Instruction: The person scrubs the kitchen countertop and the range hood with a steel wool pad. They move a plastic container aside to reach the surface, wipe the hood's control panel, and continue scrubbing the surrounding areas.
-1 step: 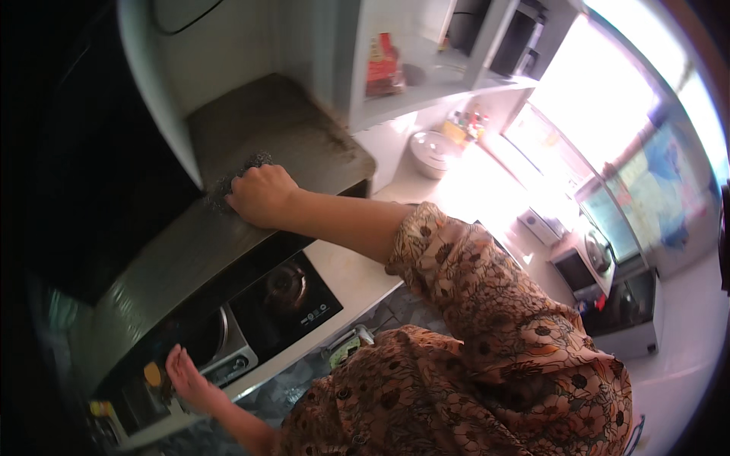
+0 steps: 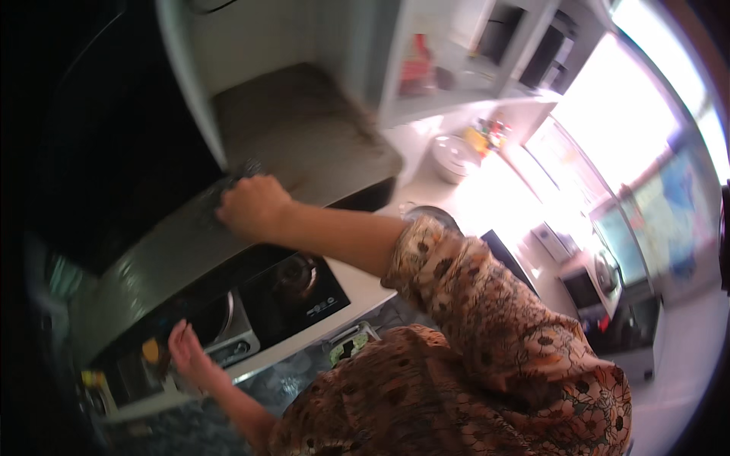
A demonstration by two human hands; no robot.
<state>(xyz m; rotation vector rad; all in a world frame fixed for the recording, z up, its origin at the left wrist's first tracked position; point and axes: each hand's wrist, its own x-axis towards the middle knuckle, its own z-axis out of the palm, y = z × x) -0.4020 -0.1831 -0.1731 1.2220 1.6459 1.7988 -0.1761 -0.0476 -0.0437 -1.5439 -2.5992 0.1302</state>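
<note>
My right hand [image 2: 255,207] is closed around a dark, wiry steel wool scrubber [image 2: 249,168]. It presses on the stained grey top of what looks like a range hood [image 2: 300,114], beside the lower corner of a black upright panel [image 2: 114,137]. Most of the scrubber is hidden under the fingers. Lower on the left, my left hand [image 2: 194,357] is held over the stove area with its fingers apart and nothing in them. Close to it is a steel-fronted stove [image 2: 239,346], and right of that a black glass cooktop [image 2: 293,285].
An open white cupboard [image 2: 456,80] with a red packet [image 2: 417,68] hangs beyond my right arm. Below it, a lidded pot [image 2: 455,158] stands on a pale counter near a bright window [image 2: 616,99]. A yellow round thing [image 2: 150,350] lies by the stove.
My right hand has slid left and nearer along the grey surface with the scrubber. The whole view has shifted slightly. My left hand stays open over the stove area.
</note>
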